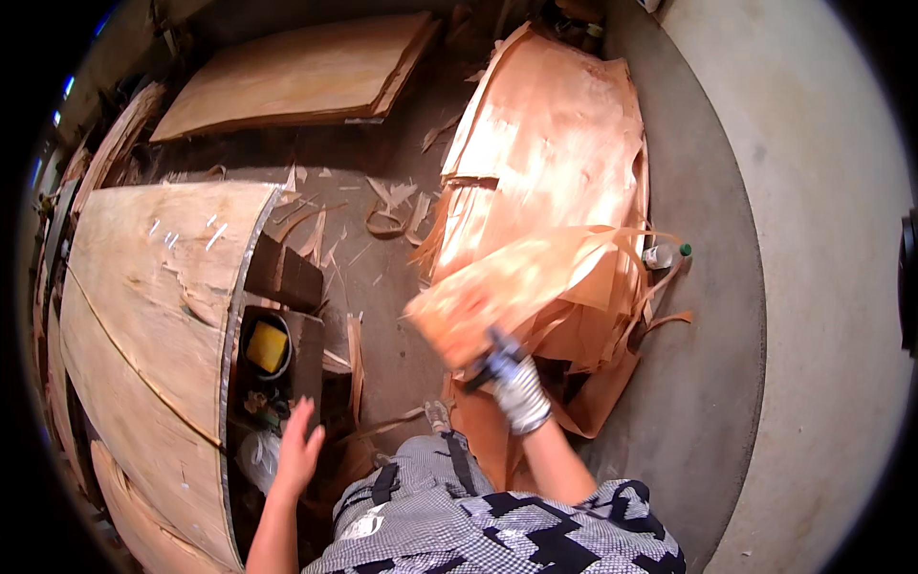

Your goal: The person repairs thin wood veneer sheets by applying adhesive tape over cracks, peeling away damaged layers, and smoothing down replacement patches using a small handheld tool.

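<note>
My right hand (517, 385) wears a striped white-and-grey glove with dark fingers, blurred by motion. It is closed on the near end of a thin, reddish-tan veneer sheet (507, 287), which stretches away to the right over a larger veneer stack (555, 124). Whether the dark shape at the fingers is only glove or also a tool, I cannot tell. My bare left hand (298, 450) is held low with fingers stretched out and nothing in it. It is beside the right edge of a wooden panel table (158, 287), near a white plastic bag (258, 457).
Under the table edge, a dark bucket (267, 368) holds a yellow block (267, 346). Veneer scraps (387, 206) litter the floor. Another sheet stack (296, 72) lies at the back left. A clear bottle with a green cap (660, 256) lies right of the veneer, before a pale wall (794, 143).
</note>
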A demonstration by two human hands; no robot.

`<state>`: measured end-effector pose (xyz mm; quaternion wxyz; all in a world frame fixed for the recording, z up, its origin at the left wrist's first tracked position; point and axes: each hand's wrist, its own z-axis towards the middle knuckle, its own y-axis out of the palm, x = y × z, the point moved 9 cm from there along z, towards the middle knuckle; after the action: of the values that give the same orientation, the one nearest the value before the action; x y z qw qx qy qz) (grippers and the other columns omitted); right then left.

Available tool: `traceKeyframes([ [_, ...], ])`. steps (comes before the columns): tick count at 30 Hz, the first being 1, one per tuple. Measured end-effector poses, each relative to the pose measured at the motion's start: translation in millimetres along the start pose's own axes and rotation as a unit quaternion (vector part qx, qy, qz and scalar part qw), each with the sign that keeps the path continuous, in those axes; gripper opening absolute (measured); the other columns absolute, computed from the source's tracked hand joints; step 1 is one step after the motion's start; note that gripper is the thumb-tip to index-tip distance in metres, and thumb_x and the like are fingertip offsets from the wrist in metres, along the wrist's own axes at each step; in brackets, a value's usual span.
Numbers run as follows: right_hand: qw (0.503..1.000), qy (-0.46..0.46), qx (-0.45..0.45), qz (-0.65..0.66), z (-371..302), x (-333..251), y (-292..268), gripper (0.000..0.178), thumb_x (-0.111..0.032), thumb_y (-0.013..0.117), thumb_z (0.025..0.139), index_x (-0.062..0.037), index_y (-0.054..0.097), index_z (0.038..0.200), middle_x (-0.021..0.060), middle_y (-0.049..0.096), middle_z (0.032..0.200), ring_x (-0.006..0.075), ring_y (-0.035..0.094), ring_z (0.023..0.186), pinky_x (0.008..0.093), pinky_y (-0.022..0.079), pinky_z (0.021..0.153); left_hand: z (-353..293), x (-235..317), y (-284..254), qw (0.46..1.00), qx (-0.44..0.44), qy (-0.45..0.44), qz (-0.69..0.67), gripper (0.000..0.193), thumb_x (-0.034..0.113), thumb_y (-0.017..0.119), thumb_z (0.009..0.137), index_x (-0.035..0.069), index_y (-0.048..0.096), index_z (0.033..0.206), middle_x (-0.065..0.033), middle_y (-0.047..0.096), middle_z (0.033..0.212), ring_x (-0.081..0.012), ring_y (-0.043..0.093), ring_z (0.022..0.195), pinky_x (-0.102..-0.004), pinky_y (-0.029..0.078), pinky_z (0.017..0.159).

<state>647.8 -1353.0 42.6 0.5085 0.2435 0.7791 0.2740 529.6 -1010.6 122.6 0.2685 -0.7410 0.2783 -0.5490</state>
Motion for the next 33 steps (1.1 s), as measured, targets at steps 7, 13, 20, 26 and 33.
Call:
traceKeyframes([
  [7, 0.831, 0.093, -0.396, -0.380, -126, 131, 116, 0.046, -0.005, 0.049, 0.085, -0.0076, 0.041, 0.131, 0.0164, 0.050, 0.121, 0.0264, 0.046, 0.114, 0.0327, 0.036, 0.096, 48, -38, 113, 0.890, -0.245, -0.264, -0.279, 0.073, 0.057, 0.041, 0.087, 0.007, 0.028, 0.138, -0.0106, 0.056, 0.116, -0.0180, 0.053, 0.100, -0.0329, 0.038, 0.090],
  [13, 0.633, -0.024, -0.581, -0.510, -180, 171, 176, 0.049, -0.007, 0.054, 0.078, -0.0117, 0.044, 0.126, 0.0175, 0.053, 0.115, 0.0339, 0.059, 0.089, 0.0388, 0.048, 0.077, -61, -89, 135, 0.823, -0.279, -0.290, -0.401, 0.051, 0.048, 0.039, 0.092, 0.007, 0.050, 0.121, -0.0036, 0.058, 0.109, -0.0110, 0.053, 0.095, -0.0305, 0.043, 0.085],
  [20, 0.437, -0.126, -0.782, -0.425, -313, 243, 266, 0.051, -0.004, 0.052, 0.076, -0.0109, 0.043, 0.125, 0.0185, 0.056, 0.103, 0.0353, 0.056, 0.091, 0.0410, 0.046, 0.075, -209, -154, 11, 0.788, 0.027, -0.199, -0.582, 0.035, 0.031, 0.052, 0.090, 0.002, 0.054, 0.109, -0.0061, 0.061, 0.099, -0.0113, 0.058, 0.087, -0.0281, 0.049, 0.076],
  [26, 0.232, -0.059, -0.829, -0.506, -430, 349, 260, 0.041, -0.013, 0.049, 0.081, -0.0082, 0.047, 0.122, 0.0169, 0.058, 0.104, 0.0330, 0.059, 0.088, 0.0412, 0.047, 0.075, -441, -197, -105, 0.857, 0.391, -0.192, -0.275, 0.025, 0.013, 0.063, 0.078, -0.003, 0.059, 0.097, -0.0066, 0.064, 0.088, -0.0100, 0.056, 0.080, -0.0271, 0.047, 0.073],
  [33, 0.359, -0.101, -0.851, -0.370, -513, 369, 385, 0.041, -0.007, 0.059, 0.077, -0.0084, 0.052, 0.117, 0.0156, 0.058, 0.107, 0.0332, 0.058, 0.092, 0.0374, 0.048, 0.077, -625, -158, -169, 0.864, 0.396, -0.306, 0.054, 0.018, 0.014, 0.065, 0.072, 0.001, 0.057, 0.081, -0.0115, 0.058, 0.075, -0.0304, 0.056, 0.071, -0.0352, 0.046, 0.066],
])
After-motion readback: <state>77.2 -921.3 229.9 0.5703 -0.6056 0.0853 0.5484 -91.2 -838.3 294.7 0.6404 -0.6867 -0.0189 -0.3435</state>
